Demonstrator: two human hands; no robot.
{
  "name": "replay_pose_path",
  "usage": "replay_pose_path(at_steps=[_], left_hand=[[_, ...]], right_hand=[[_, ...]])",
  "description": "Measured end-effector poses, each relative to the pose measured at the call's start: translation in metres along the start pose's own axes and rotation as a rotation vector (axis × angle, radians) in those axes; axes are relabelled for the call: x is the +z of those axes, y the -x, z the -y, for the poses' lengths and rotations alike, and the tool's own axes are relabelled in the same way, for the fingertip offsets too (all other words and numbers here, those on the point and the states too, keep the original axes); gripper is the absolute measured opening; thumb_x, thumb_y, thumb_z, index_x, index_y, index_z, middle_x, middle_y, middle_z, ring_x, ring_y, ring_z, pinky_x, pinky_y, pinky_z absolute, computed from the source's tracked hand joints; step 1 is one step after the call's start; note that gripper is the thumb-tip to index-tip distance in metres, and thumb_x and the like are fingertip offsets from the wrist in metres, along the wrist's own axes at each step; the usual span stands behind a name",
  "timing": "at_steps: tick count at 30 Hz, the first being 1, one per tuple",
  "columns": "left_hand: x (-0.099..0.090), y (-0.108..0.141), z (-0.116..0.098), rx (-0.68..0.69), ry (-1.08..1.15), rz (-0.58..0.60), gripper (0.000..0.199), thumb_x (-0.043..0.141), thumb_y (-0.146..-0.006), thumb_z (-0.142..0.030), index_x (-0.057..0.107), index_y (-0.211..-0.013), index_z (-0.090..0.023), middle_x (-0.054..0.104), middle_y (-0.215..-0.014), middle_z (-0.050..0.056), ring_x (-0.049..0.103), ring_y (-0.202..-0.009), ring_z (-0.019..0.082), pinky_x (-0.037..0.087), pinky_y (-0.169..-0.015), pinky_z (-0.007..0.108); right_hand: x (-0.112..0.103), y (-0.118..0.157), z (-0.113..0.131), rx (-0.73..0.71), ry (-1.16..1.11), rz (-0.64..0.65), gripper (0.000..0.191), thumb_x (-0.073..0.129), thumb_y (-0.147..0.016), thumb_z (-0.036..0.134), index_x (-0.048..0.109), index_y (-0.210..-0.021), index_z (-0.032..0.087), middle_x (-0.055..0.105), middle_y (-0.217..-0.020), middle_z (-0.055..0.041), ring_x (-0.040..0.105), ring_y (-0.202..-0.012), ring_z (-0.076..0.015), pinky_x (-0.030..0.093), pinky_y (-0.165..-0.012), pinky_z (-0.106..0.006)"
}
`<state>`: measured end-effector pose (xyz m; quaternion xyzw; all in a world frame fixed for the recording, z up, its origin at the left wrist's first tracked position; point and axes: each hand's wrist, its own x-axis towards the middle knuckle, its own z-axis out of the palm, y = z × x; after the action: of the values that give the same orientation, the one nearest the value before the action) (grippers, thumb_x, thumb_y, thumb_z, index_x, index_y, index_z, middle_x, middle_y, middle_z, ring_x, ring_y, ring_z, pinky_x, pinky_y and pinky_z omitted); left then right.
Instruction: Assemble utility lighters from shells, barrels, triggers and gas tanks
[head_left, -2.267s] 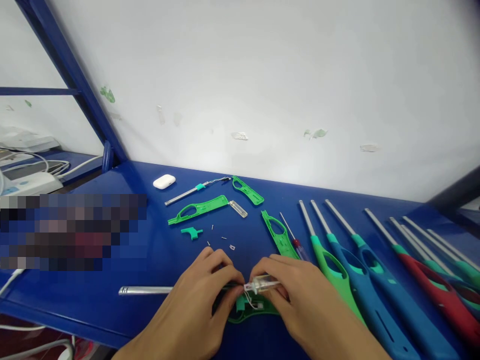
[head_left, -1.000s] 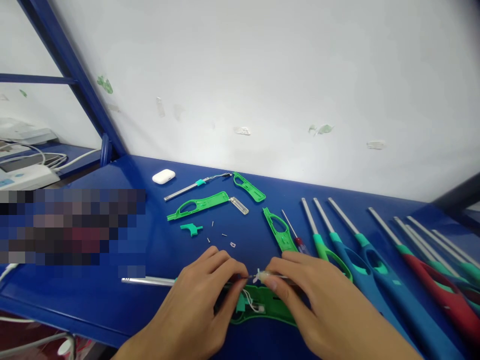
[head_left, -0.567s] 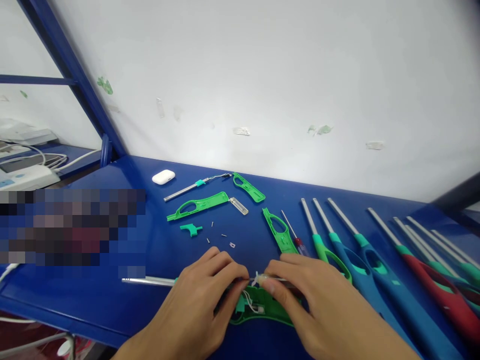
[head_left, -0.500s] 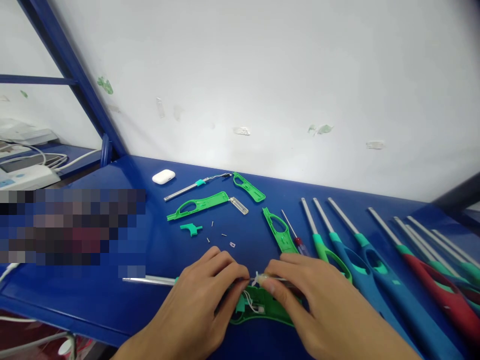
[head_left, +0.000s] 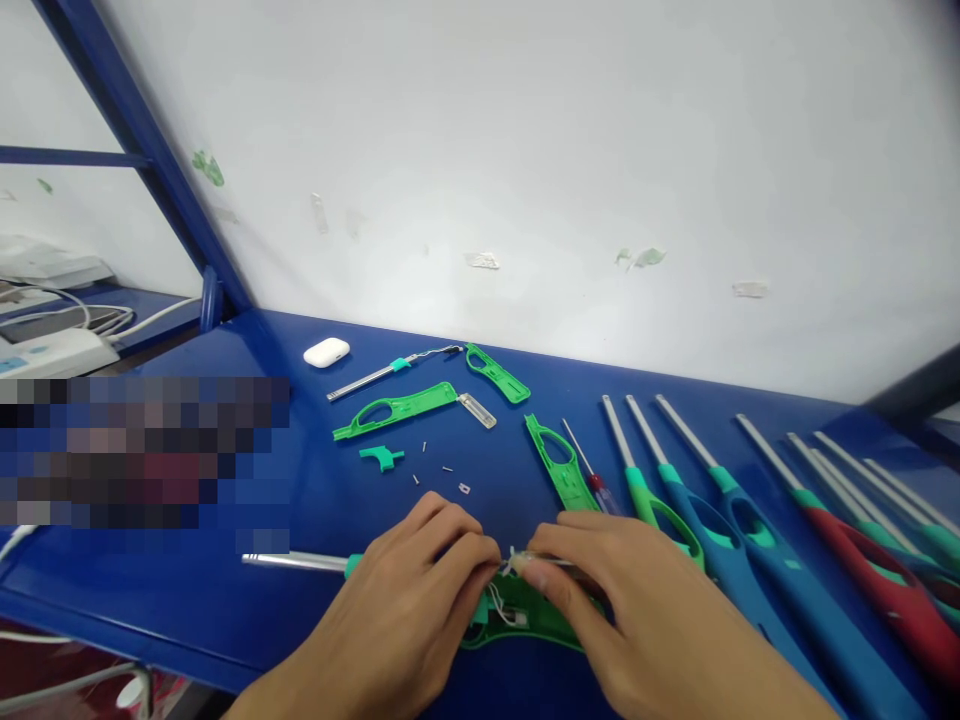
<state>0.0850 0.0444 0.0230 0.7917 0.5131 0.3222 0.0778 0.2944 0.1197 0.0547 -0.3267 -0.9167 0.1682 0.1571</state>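
Note:
Over a green lighter shell [head_left: 536,622] with white wires and a teal part inside, my two hands are close together. My left hand [head_left: 427,590] is closed in a pinch at the shell's left part; what its fingertips hold is too small to make out. My right hand [head_left: 622,590] pinches a clear fuel tank [head_left: 532,562], mostly covered by the fingers, with a small white piece at its left end. A metal tube [head_left: 296,561] with a teal collar sticks out left from beneath my left hand.
Green shell halves [head_left: 405,407], a teal trigger [head_left: 384,458], small screws, another clear tank [head_left: 478,411] and a white case [head_left: 327,352] lie behind my hands. A screwdriver [head_left: 600,490] and several long lighters [head_left: 765,555] are on the right. A blurred patch covers the left.
My left fingertips have shifted slightly toward the white piece at the tank's end. The tube on the left has moved slightly left. My right hand has barely moved.

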Motion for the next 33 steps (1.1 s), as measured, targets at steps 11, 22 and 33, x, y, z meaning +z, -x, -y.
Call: replay_pose_path(at_steps=[11,22,33], left_hand=[[-0.002,-0.001,-0.002,0.001,-0.004,0.046,0.017,0.045,-0.109,-0.012,0.06,-0.105,-0.021,0.064,-0.1,0.003,0.055,-0.089,0.02,0.051,-0.076,0.034],[0.001,0.002,0.003,0.082,-0.067,-0.061,0.018,0.046,-0.109,-0.013,0.063,-0.111,-0.021,0.069,-0.098,0.002,0.058,-0.085,0.018,0.053,-0.078,0.034],[-0.007,0.01,-0.003,-0.037,-0.11,-0.103,0.032,0.053,-0.103,-0.008,0.063,-0.129,-0.025,0.066,-0.11,0.001,0.06,-0.101,0.016,0.054,-0.09,0.031]], right_hand=[[0.0,-0.001,0.001,0.043,-0.057,0.071,0.033,0.046,-0.108,0.029,0.072,-0.087,0.029,0.072,-0.082,-0.0002,0.069,-0.073,-0.0206,0.051,-0.07,-0.034],[-0.002,0.002,0.002,0.084,-0.078,0.125,0.035,0.044,-0.109,0.028,0.072,-0.088,0.026,0.068,-0.096,-0.0041,0.068,-0.085,-0.0205,0.054,-0.083,-0.037],[-0.001,0.003,-0.007,0.117,-0.152,0.111,0.018,0.052,-0.109,0.03,0.062,-0.122,0.036,0.071,-0.119,0.0036,0.07,-0.104,-0.0214,0.055,-0.087,-0.04]])
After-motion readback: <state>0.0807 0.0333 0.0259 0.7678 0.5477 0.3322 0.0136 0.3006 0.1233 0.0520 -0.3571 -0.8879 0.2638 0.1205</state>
